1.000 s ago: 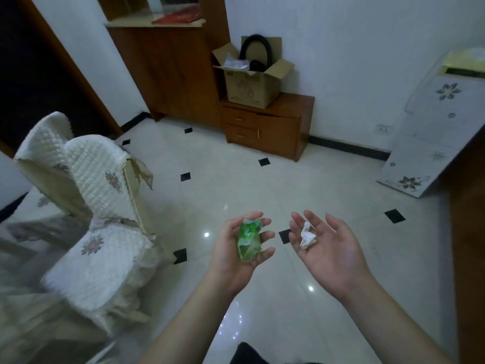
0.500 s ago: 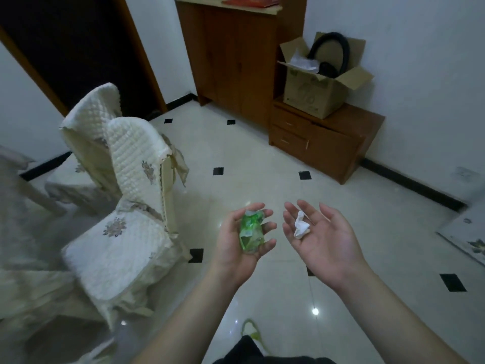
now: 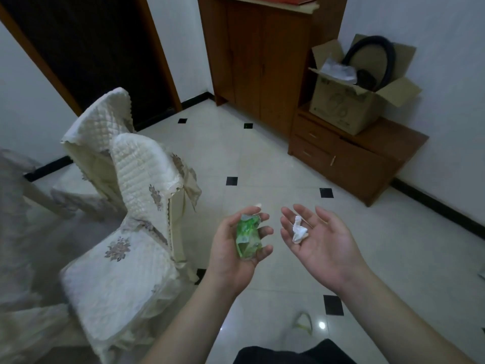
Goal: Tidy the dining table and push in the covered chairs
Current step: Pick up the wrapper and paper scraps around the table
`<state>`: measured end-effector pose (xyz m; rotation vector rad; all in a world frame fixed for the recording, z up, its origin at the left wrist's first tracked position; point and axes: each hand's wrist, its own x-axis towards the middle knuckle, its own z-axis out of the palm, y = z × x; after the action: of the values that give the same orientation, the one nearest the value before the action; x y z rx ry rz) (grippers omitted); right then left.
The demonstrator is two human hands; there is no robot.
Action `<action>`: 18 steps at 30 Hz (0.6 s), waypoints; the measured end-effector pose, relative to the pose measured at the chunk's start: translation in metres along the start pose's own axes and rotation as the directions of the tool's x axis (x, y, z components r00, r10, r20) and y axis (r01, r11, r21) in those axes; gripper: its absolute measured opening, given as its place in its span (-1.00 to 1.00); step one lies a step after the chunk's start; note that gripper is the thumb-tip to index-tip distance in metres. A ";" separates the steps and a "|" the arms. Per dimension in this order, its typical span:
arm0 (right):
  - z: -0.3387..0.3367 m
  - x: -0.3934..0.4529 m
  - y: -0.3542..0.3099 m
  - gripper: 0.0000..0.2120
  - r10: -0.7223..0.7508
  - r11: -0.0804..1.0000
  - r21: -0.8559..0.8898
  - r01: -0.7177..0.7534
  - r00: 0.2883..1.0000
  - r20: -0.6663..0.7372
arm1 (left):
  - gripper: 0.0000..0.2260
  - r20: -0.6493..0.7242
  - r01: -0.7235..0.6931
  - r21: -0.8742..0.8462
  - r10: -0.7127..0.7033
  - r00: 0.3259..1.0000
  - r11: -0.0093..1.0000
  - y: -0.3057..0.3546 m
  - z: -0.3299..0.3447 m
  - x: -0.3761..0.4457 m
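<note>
My left hand [image 3: 231,248] is palm up with its fingers curled round a crumpled green wrapper [image 3: 246,236]. Beside it, my right hand [image 3: 322,240] lies flat and palm up, and a small crumpled white tissue [image 3: 299,229] rests on its fingers. Both hands hover above the tiled floor. To the left stand two chairs in quilted cream covers: a near chair [image 3: 126,245] and a far chair [image 3: 97,132] behind it. A glass dining table edge [image 3: 15,232] fills the left side, over the chair seats.
A tall wooden cupboard [image 3: 252,61] stands at the back. A low wooden cabinet [image 3: 354,156] to its right carries an open cardboard box [image 3: 349,106]. A dark doorway [image 3: 86,48] is at back left. My slippered foot [image 3: 299,327] is on the glossy floor below.
The view has swung left and down, so the cupboard and box have shifted right in the frame. Both hands keep the same pose with the wrapper and tissue.
</note>
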<state>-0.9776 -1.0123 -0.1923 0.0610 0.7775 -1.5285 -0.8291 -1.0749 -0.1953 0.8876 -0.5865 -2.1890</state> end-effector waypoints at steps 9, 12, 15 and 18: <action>0.027 0.122 -0.105 -0.72 0.080 0.997 -0.016 -0.079 0.995 0.066 | -0.76 -0.127 -0.078 0.015 0.080 0.989 0.997 0.043 0.054 0.136; 0.041 0.156 -0.143 -0.71 0.099 0.994 -0.056 -0.094 0.992 0.079 | -0.77 -0.130 -0.144 0.017 0.145 0.981 0.989 0.067 0.074 0.171; 0.053 0.189 -0.164 -0.71 0.138 0.986 -0.100 -0.131 0.988 0.075 | -0.77 -0.164 -0.203 0.003 0.201 0.966 0.979 0.090 0.084 0.200; 0.067 0.223 -0.174 -0.72 0.181 0.978 -0.115 -0.173 0.981 0.070 | -0.76 -0.193 -0.225 -0.032 0.215 0.957 0.974 0.105 0.084 0.228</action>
<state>-1.1386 -1.2537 -0.1742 -0.0119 0.7692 -1.3101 -0.9650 -1.3003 -0.1702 0.9412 -0.5067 -1.8883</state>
